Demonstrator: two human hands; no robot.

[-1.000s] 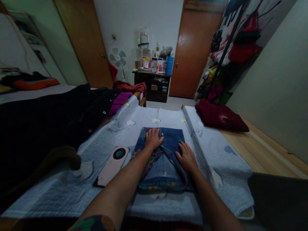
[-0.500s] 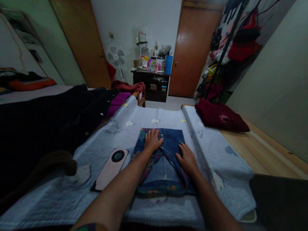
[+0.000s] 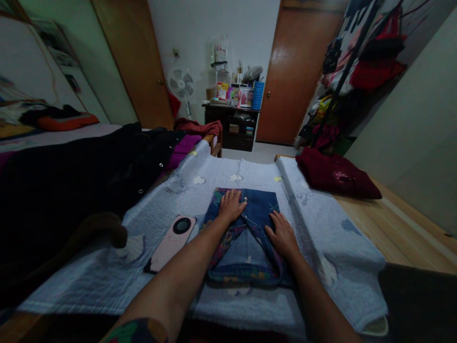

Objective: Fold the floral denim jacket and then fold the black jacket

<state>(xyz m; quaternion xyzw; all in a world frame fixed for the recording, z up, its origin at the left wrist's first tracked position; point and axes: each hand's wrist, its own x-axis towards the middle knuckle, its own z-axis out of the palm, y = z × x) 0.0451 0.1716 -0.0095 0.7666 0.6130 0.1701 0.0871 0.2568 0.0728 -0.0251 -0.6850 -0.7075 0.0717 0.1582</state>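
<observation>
A folded blue denim garment (image 3: 250,257) with floral patches and a metal button lies on a light blue quilted cover (image 3: 307,190). Flat on its upper left part rests my left hand (image 3: 231,206), fingers spread, beside the button. My right hand (image 3: 283,233) lies on the garment's right edge with its fingers apart. Neither hand grips anything. To the left of the garment, a pink phone (image 3: 170,245) with a round black camera ring lies face down, partly behind my left forearm.
Dark clothing (image 3: 78,190) is heaped on the left. A folded maroon garment (image 3: 339,174) sits at the right on a wooden surface (image 3: 400,228). Farther back are a fan (image 3: 181,85), a dark cabinet (image 3: 232,126) and hanging clothes (image 3: 374,66).
The view has shifted slightly, so the scene appears a little farther right. Both hands remain on the denim garment in nearly the same places.
</observation>
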